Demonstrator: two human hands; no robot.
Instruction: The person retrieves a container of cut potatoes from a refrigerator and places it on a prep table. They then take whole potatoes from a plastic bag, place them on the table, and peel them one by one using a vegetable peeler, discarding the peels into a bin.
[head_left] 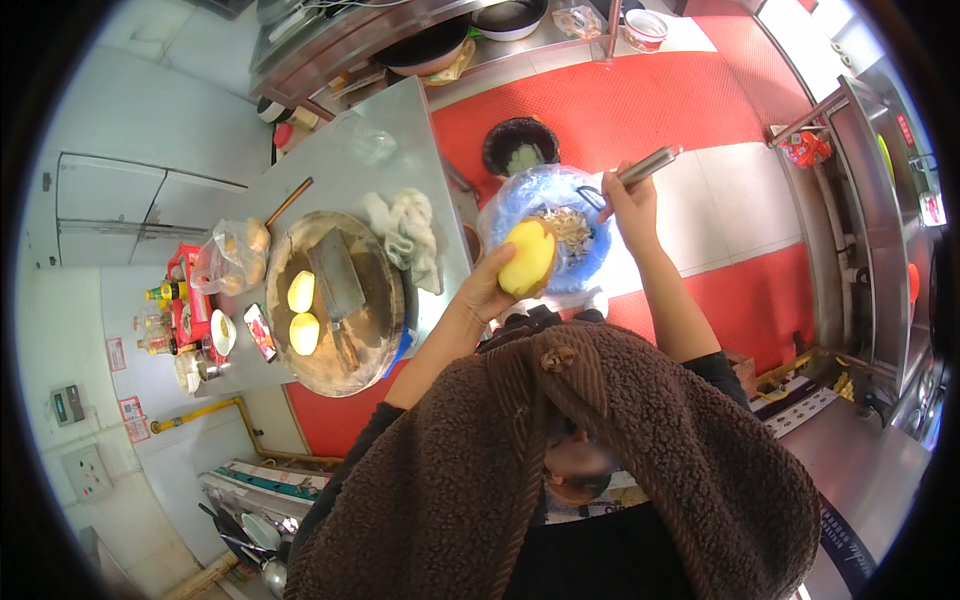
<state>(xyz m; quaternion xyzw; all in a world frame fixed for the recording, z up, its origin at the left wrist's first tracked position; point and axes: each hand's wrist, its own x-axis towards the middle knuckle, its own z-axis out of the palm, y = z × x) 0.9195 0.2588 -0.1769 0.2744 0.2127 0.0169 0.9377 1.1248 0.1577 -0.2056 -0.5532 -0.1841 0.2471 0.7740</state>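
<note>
My left hand (487,288) grips a large potato (528,262), mostly yellow and peeled, with a strip of brown skin along its right side. Away to the right of the potato, my right hand (630,203) is closed around a peeler (650,167) with a thick metal handle. The peeler's head is apart from the potato. Below both hands stands a bin lined with a bluish plastic bag (597,262), and peelings (570,232) lie inside it. On the round chopping board (375,335) to the left are two peeled potatoes (303,312) and a cleaver (338,275).
The steel table (425,130) carries a white cloth (405,232), a plastic bag of unpeeled potatoes (233,258), a phone (260,333) and a small bowl (222,332). Behind the lined bin stands a black bin (495,145). Red matting (600,105) covers part of the floor.
</note>
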